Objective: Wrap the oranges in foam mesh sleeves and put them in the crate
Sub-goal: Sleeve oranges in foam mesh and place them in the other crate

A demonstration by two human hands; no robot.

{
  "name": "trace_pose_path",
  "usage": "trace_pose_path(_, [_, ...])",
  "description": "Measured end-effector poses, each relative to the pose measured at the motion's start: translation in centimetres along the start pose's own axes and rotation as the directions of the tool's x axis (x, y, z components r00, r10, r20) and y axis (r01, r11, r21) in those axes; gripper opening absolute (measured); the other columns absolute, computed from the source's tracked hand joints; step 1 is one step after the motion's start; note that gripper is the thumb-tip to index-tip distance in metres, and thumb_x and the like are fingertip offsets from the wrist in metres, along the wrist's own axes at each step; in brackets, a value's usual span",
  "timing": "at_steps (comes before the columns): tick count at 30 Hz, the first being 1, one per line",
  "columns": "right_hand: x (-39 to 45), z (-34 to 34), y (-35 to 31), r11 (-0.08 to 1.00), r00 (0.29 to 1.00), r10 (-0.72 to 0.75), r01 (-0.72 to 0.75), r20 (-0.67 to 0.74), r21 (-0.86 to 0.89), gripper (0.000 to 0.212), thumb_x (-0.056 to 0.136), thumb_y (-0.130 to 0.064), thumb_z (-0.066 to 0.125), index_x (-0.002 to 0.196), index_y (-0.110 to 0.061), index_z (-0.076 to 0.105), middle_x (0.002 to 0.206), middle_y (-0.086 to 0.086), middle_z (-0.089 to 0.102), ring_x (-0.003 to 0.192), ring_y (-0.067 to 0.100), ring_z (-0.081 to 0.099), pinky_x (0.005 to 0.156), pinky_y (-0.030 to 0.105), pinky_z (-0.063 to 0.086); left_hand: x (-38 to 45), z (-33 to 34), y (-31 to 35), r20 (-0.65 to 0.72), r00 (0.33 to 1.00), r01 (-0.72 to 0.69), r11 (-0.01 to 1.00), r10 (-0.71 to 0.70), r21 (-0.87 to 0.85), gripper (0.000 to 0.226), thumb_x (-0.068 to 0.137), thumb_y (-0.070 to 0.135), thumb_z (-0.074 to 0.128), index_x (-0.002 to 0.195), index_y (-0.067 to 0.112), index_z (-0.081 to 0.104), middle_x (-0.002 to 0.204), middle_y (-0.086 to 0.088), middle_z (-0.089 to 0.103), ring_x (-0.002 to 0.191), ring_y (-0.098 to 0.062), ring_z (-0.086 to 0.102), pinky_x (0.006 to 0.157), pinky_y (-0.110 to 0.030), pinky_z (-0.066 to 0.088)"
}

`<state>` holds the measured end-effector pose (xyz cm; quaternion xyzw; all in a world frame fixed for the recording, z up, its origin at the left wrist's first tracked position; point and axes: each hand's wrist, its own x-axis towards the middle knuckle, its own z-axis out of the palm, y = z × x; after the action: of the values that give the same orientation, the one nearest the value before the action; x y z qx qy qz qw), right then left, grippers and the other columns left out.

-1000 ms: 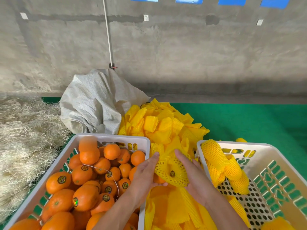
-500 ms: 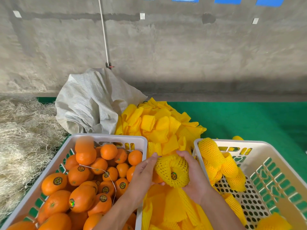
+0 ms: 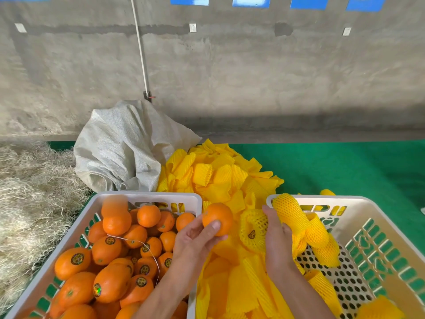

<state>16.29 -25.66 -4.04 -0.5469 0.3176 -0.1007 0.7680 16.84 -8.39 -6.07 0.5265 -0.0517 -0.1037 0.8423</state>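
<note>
Beside crates, left hand now holds bare orange

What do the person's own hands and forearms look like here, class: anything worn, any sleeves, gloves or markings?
Both the left hand and the right hand are bare: no gloves, rings, watch or bands show. Both forearms are uncovered as far as the picture's bottom edge, with no sleeve in view. The fingernails are short and unpainted. No markings show.

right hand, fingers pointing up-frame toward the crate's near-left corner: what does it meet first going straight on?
Likely the wrapped orange at the right crate's corner; the right hand's fingertips look about touching it, though depth is unclear.
</note>
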Motion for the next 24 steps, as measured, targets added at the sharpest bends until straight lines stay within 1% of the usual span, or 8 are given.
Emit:
trace_pose_path(3, [0.1,0.2,0.8,0.999,1.0,0.01,-0.009,0.029,-0.048,0.082,0.091,-0.049,0.072,0.134,0.013,0.04,0.131,0.04,0.045,0.118,0.059,0.048,0.099,0.067,0.046,-0.6,0.5,-0.1,0.095,0.992,0.079,0.997,-0.08,0.02,0.086,0.065,0.046,0.097,0.13,-0.002,0.067,0.131,-0.023,0.067,0.122,-0.033,0.065,0.103,-0.045,0.054])
trace_pose_path(6, [-0.1,0.5,1.4,0.994,0.996,0.052,-0.043,0.079,-0.101,0.071,0.084,-0.062,0.071,0.136,-0.015,0.058,0.126,0.025,0.058,0.114,0.044,0.06,0.103,0.062,0.049,-1.0,1.0,-0.3,0.125,0.981,0.143,0.987,-0.151,0.072,0.114,0.052,0.054,0.1,0.141,-0.004,0.057,0.147,-0.019,0.058,0.14,-0.033,0.052,0.12,-0.053,0.037])
trace_pose_path(9, [-0.8,0.8,1.4,0.993,0.974,0.121,-0.117,0.191,-0.033,0.072,0.075,-0.069,0.07,0.134,-0.033,0.051,0.122,-0.004,0.061,0.11,0.023,0.064,0.092,0.051,0.057,-1.1,0.8,-0.1,0.188,0.965,0.171,0.983,-0.181,0.068,0.108,0.053,0.054,0.099,0.134,-0.006,0.06,0.134,-0.02,0.066,0.127,-0.034,0.061,0.111,-0.046,0.048])
trace_pose_path(14, [-0.8,0.7,1.6,0.992,0.949,0.124,-0.111,0.29,-0.061,0.086,0.051,-0.073,0.074,0.128,-0.041,0.053,0.124,-0.009,0.06,0.113,0.021,0.064,0.099,0.053,0.054,-1.0,0.3,0.1,0.147,0.973,0.155,0.977,-0.176,0.145,0.106,0.049,0.06,0.098,0.129,-0.001,0.066,0.129,-0.025,0.067,0.122,-0.04,0.062,0.108,-0.052,0.05])
trace_pose_path(16, [-0.8,0.6,1.6,0.995,0.954,0.038,-0.01,0.297,-0.097,0.072,0.053,-0.071,0.074,0.118,-0.045,0.057,0.119,-0.018,0.058,0.108,0.012,0.062,0.094,0.043,0.056,-0.7,0.5,-0.1,0.048,0.993,0.096,0.975,-0.108,0.203,0.096,0.044,0.062,0.099,0.117,0.004,0.075,0.127,-0.024,0.067,0.115,-0.038,0.066,0.1,-0.048,0.056])
trace_pose_path(19, [-0.7,0.3,1.7,0.949,0.923,-0.162,0.243,0.35,-0.202,0.049,0.085,-0.06,0.067,0.13,-0.045,0.054,0.118,-0.023,0.055,0.104,0.003,0.058,0.076,0.018,0.049,-0.5,0.7,-0.5,-0.043,0.999,0.017,0.961,-0.005,0.275,0.085,0.041,0.064,0.098,0.102,0.007,0.08,0.124,-0.019,0.066,0.111,-0.034,0.068,0.099,-0.052,0.056])
trace_pose_path(22, [-0.6,0.0,1.9,0.823,0.796,-0.437,0.542,0.42,-0.171,0.018,0.102,-0.045,0.057,0.094,-0.032,0.067,0.082,-0.006,0.063,0.072,0.009,0.057,0.058,0.027,0.05,-0.5,0.8,-0.7,-0.121,0.99,-0.034,0.954,0.073,0.299,0.082,0.041,0.064,0.099,0.1,0.009,0.081,0.126,-0.014,0.062,0.116,-0.033,0.066,0.099,-0.053,0.056])
trace_pose_path(24, [-0.7,0.0,2.1,0.689,0.713,-0.555,0.683,0.428,-0.243,0.018,0.104,-0.039,0.054,0.099,-0.031,0.07,0.079,-0.006,0.064,0.068,0.012,0.058,0.058,0.036,0.052,-0.7,1.1,-0.4,-0.169,0.978,-0.061,0.94,0.125,0.337,0.077,0.044,0.061,0.098,0.1,0.011,0.081,0.125,-0.011,0.061,0.113,-0.028,0.066,0.098,-0.051,0.057])
